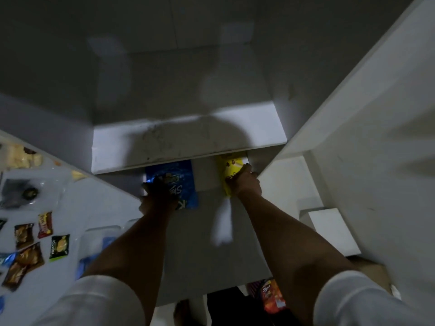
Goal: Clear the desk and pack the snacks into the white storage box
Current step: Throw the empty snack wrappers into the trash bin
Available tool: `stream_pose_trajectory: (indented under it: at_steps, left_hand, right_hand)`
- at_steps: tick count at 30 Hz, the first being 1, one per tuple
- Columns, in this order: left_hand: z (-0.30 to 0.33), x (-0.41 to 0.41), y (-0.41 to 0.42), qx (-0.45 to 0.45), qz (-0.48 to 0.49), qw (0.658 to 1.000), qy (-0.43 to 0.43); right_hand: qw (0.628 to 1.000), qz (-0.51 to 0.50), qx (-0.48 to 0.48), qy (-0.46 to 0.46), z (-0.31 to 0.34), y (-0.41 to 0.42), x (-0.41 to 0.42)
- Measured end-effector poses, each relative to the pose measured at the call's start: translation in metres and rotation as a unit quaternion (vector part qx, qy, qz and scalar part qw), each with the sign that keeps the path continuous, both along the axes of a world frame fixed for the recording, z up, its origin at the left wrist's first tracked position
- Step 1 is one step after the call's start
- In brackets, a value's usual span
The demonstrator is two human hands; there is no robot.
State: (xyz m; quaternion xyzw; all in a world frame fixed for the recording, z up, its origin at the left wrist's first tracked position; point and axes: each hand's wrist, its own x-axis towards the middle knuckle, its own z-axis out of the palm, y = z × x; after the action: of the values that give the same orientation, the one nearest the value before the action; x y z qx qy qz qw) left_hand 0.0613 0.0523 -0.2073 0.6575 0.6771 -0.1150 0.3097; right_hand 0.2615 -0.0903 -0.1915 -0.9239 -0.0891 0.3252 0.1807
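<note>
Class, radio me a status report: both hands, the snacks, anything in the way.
Left hand grips blue bag. Right hand grips yellow bag. White ledge overhangs both. Small packets on desk.

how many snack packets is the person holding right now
2: a blue packet under the left hand, and a yellow packet gripped by the right hand, both partly tucked under the white ledge. More may be hidden beneath it.

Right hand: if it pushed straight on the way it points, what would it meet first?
Probably the white ledge just beyond the yellow packet that the right hand holds; depth here is unclear.
</note>
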Motion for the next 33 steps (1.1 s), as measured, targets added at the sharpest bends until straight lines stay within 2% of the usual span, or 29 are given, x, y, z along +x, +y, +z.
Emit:
stream_pose_trajectory:
  at_steps: [3,8,14,18,21,25,30,33]
  left_hand:
    - [-0.003,0.003,-0.008,0.005,0.069,0.996,-0.048]
    - [-0.013,0.004,-0.008,0.044,0.032,0.998,-0.043]
    - [0.006,0.003,-0.006,0.049,0.063,0.991,-0.109]
    - [0.029,0.002,-0.009,0.034,0.019,0.989,-0.145]
    - [0.047,0.002,-0.023,0.030,0.006,0.982,-0.188]
    - [0.067,-0.008,-0.053,0.001,-0.012,0.955,-0.297]
    - [0.094,-0.026,-0.116,-0.082,-0.142,0.926,-0.339]
    - [0.118,-0.040,-0.164,-0.132,-0.209,0.898,-0.363]
  right_hand:
    - [1.000,-0.010,0.003,0.001,-0.006,0.001,-0.001]
    - [0.998,-0.047,0.030,0.033,-0.014,0.005,-0.002]
    - [0.984,-0.124,0.101,0.079,-0.017,-0.014,-0.012]
    - [0.964,-0.179,0.182,0.076,-0.011,-0.037,-0.026]
    - [0.954,-0.202,0.208,0.080,-0.023,-0.060,-0.029]
    - [0.935,-0.244,0.243,0.089,0.005,-0.104,-0.052]
    - [0.912,-0.324,0.249,0.034,0.044,-0.183,-0.111]
    - [0.894,-0.377,0.243,0.012,0.059,-0.235,-0.157]
